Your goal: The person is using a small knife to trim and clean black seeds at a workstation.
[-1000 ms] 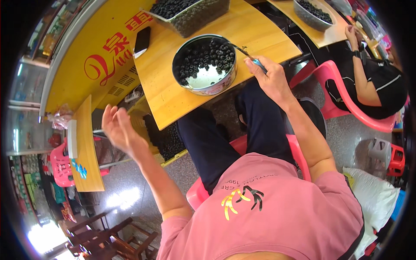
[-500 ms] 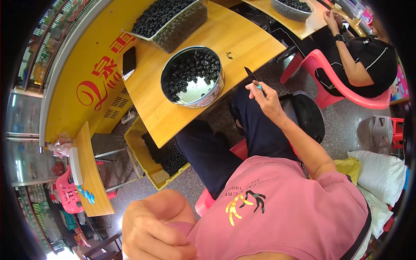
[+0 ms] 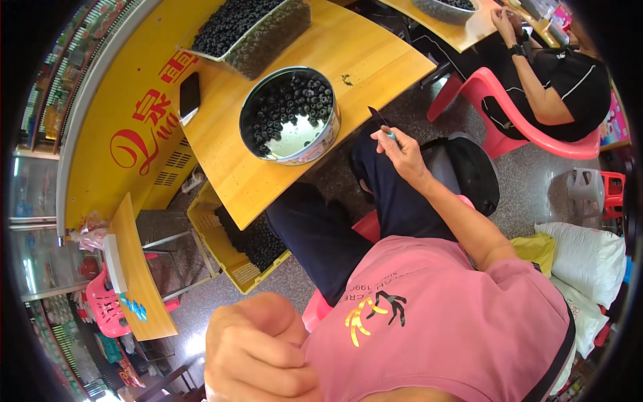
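While bowl [image 3: 318,149] holds dark balls [image 3: 295,102], full tub [image 3: 273,39]

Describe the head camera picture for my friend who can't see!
A person in pink holds a small knife in the right hand, by a wooden table with a tub of small dark round things. The left hand is curled close to the camera.

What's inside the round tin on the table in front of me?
The tin holds many small, dark, berry-like pieces; a pale patch of its bottom shows near the front. Whatever lies beneath the pieces is covered.
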Demonstrator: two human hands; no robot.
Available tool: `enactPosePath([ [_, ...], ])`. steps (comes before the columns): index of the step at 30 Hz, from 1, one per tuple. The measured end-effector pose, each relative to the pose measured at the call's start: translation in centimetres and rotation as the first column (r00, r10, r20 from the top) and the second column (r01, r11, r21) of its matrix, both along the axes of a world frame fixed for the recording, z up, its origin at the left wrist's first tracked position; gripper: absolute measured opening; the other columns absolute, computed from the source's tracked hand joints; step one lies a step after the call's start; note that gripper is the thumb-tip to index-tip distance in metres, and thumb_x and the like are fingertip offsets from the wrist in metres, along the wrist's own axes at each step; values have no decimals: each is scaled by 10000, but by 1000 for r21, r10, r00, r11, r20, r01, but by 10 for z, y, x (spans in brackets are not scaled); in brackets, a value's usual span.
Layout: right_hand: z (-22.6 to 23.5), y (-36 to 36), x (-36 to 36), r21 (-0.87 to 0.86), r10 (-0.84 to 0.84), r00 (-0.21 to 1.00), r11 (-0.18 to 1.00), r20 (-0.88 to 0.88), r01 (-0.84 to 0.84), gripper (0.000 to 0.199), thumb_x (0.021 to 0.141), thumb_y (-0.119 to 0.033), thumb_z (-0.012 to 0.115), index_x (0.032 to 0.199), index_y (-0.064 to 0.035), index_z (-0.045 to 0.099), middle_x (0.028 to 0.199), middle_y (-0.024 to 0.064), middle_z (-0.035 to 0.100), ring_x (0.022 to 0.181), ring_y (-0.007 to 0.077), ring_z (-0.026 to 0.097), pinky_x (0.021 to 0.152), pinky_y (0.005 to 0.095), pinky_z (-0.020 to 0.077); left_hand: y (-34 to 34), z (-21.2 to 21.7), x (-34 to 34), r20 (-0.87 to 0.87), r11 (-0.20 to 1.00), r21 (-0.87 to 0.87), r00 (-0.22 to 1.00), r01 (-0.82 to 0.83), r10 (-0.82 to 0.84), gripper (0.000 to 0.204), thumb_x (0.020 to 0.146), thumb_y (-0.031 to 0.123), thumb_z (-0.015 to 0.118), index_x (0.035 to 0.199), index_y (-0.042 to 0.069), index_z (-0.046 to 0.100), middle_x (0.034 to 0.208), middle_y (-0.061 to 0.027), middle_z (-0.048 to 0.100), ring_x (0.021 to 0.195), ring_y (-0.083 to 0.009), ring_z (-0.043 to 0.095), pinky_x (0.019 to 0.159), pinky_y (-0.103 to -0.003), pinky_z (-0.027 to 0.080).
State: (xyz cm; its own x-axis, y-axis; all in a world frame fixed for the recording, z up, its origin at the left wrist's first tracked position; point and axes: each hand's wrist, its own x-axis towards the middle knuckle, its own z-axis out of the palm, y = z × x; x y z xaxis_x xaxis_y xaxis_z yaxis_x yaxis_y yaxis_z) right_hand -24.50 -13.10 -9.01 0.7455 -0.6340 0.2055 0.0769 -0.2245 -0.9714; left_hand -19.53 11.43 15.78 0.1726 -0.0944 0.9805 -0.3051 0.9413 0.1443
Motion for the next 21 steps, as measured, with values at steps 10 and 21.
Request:
enactPosePath([
  [10, -8, -2, 0, 111, -6, 999, 994, 32, 3, 295, 986, -292, 535, 1017, -23, 652, 715, -36, 537, 595, 17, 418, 527, 171, 326, -15, 0, -2, -56, 990, -17, 988, 143, -143, 190, 883, 98, 639, 1049, 189, 623, 461, -23, 499, 329, -82, 426, 358, -210, 299],
  [21, -7, -3, -1, 142, 0, 999, 990, 32, -4, 270, 986, -272, 535, 1015, -33, 657, 725, -35, 540, 586, 9, 401, 524, 170, 320, -21, -1, -8, -127, 989, -55, 981, 140, -146, 240, 894, 106, 638, 1097, 231, 612, 485, -38, 521, 341, -96, 439, 364, -217, 296],
])
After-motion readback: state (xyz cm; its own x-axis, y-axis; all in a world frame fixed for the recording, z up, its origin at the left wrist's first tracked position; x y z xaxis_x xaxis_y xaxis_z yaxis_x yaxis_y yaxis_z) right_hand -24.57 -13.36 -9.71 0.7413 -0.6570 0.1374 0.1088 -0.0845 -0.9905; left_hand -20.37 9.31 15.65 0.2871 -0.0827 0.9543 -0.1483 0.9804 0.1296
